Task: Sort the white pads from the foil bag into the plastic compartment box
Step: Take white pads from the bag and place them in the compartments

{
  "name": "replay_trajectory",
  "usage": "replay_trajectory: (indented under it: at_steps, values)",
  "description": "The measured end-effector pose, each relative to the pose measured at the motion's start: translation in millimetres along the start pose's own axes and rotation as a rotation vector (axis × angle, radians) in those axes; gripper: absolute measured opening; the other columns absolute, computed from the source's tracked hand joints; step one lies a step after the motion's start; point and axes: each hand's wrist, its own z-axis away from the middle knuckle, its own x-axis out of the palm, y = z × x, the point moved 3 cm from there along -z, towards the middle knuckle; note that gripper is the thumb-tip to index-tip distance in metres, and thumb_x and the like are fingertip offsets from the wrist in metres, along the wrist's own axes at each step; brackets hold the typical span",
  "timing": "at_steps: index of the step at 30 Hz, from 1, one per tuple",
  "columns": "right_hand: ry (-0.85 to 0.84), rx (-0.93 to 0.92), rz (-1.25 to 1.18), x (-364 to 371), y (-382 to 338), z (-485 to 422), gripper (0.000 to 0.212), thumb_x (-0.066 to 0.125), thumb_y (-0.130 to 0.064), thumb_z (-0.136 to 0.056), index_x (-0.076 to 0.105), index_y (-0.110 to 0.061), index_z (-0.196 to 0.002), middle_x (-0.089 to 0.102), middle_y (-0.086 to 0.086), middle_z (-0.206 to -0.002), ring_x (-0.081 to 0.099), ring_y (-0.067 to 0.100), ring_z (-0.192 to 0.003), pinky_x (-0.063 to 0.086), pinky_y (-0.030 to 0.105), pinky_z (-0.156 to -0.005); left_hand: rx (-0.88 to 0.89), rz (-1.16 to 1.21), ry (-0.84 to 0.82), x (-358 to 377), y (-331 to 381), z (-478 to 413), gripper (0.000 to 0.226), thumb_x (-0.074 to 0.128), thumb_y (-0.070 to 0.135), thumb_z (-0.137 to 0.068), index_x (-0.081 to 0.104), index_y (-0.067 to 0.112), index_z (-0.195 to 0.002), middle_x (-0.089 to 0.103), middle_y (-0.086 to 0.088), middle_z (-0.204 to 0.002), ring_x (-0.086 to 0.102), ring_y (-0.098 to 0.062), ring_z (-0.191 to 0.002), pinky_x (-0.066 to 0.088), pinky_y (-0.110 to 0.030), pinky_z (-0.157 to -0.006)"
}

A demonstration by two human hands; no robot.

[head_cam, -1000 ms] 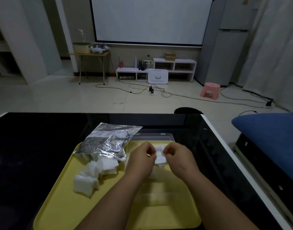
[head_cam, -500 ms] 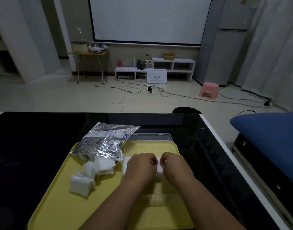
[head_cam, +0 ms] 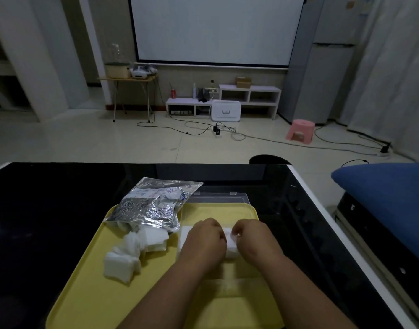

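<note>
Lowering both hands, left hand (head_cam: 205, 238) and right hand (head_cam: 252, 237), close together, pinching one white pad (head_cam: 230, 243) into compartment box (head_cam: 227, 279), at 3 o'clock from foil bag (head_cam: 154, 205).

The foil bag (head_cam: 151, 205) lies flat at the far left of my yellow tray, silver and crumpled, with blue print on it, and its open mouth points toward me. Some white pads (head_cam: 132, 248) have spilled out of this mouth into a loose heap on the tray; the ones nearest me form a small square stack, the others are crumpled. The clear plastic box (head_cam: 227, 281) stands on the right half of the tray, its lid opened away from me. One white pad (head_cam: 230, 243) sits in a far compartment of the box, mostly covered by my hands
</note>
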Motion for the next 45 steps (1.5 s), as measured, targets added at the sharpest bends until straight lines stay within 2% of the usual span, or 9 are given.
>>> replay_trajectory:
  at_steps: [6, 12, 15, 18, 24, 28, 34, 39, 45]
  values:
    - [0.046, -0.023, -0.02, 2, 0, 1, 0.015, 0.052, -0.008, -0.09, 0.048, -0.022, -0.087, 0.058, 0.002, -0.083, 0.049, 0.017, -0.068, 0.041, 0.03, -0.056, 0.006, -0.032, -0.062, -2, 0, 3, 0.028, 0.045, 0.02, -0.089, 0.072, 0.023, -0.093, 0.068, 0.004, -0.105, 0.057, -0.02, -0.1, 0.046, -0.037, -0.087]
    - [-0.107, 0.002, 0.159, 2, -4, -4, 0.034, 0.059, -0.015, -0.092, 0.06, -0.015, -0.125, 0.061, 0.006, -0.122, 0.06, 0.023, -0.106, 0.052, 0.032, -0.087, 0.05, -0.118, -0.104, -1, 0, 4, 0.033, 0.042, 0.024, -0.093, 0.072, 0.026, -0.105, 0.063, 0.006, -0.121, 0.051, -0.021, -0.109, 0.041, -0.037, -0.091]
    - [-0.118, 0.01, 0.204, 9, -6, -5, 0.027, 0.056, -0.027, -0.091, 0.064, -0.016, -0.115, 0.058, 0.003, -0.104, 0.058, 0.022, -0.091, 0.045, 0.029, -0.072, 0.069, -0.129, -0.104, -1, 1, 6, 0.033, 0.04, 0.024, -0.093, 0.072, 0.024, -0.102, 0.061, 0.008, -0.125, 0.051, -0.021, -0.113, 0.039, -0.037, -0.09]
    - [-0.191, 0.005, 0.211, 18, -3, -6, 0.028, 0.05, -0.035, -0.088, 0.063, -0.016, -0.104, 0.048, -0.001, -0.075, 0.054, 0.026, -0.08, 0.044, 0.031, -0.069, 0.039, -0.146, -0.125, -3, 3, 9, 0.032, 0.039, 0.026, -0.093, 0.069, 0.026, -0.103, 0.067, 0.004, -0.112, 0.051, -0.022, -0.11, 0.037, -0.04, -0.09]
    - [-0.166, 0.008, 0.169, 1, -10, 5, 0.029, 0.049, -0.024, -0.096, 0.057, -0.014, -0.122, 0.061, 0.008, -0.119, 0.059, 0.024, -0.104, 0.05, 0.034, -0.088, 0.049, -0.152, -0.185, -10, 2, 16, 0.03, 0.037, 0.029, -0.095, 0.064, 0.029, -0.109, 0.066, 0.001, -0.111, 0.049, -0.022, -0.111, 0.033, -0.041, -0.093]
    - [-0.099, -0.012, 0.213, 3, -10, 5, 0.03, 0.049, -0.011, -0.092, 0.064, -0.015, -0.118, 0.06, 0.006, -0.116, 0.06, 0.023, -0.1, 0.049, 0.03, -0.08, 0.073, -0.135, -0.159, -19, 2, 20, 0.03, 0.043, 0.025, -0.091, 0.067, 0.027, -0.108, 0.069, 0.004, -0.112, 0.056, -0.02, -0.11, 0.035, -0.036, -0.09]
    - [0.109, -0.01, -0.005, -8, -14, 8, 0.037, 0.046, -0.007, -0.093, 0.059, -0.022, -0.125, 0.065, 0.004, -0.113, 0.058, 0.018, -0.088, 0.047, 0.027, -0.068, 0.0, -0.005, -0.071, -48, -10, 29, 0.029, 0.049, 0.02, -0.091, 0.066, 0.028, -0.113, 0.063, 0.005, -0.122, 0.053, -0.018, -0.116, 0.039, -0.038, -0.102]
    - [0.083, -0.108, -0.196, -5, -31, 15, 0.034, 0.051, -0.018, -0.096, 0.062, -0.021, -0.128, 0.063, -0.001, -0.128, 0.06, 0.016, -0.112, 0.046, 0.028, -0.094, -0.064, 0.014, 0.014, -74, -30, 39, 0.031, 0.05, 0.016, -0.087, 0.067, 0.029, -0.11, 0.063, 0.007, -0.118, 0.052, -0.017, -0.113, 0.041, -0.034, -0.098]
    - [0.099, -0.215, -0.252, -2, -59, 24, 0.037, 0.055, -0.022, -0.094, 0.058, -0.025, -0.131, 0.065, -0.005, -0.123, 0.06, 0.014, -0.109, 0.047, 0.029, -0.095, -0.097, 0.008, 0.053, -92, -46, 51, 0.032, 0.05, 0.013, -0.085, 0.068, 0.029, -0.107, 0.065, 0.008, -0.113, 0.055, -0.015, -0.108, 0.046, -0.036, -0.092]
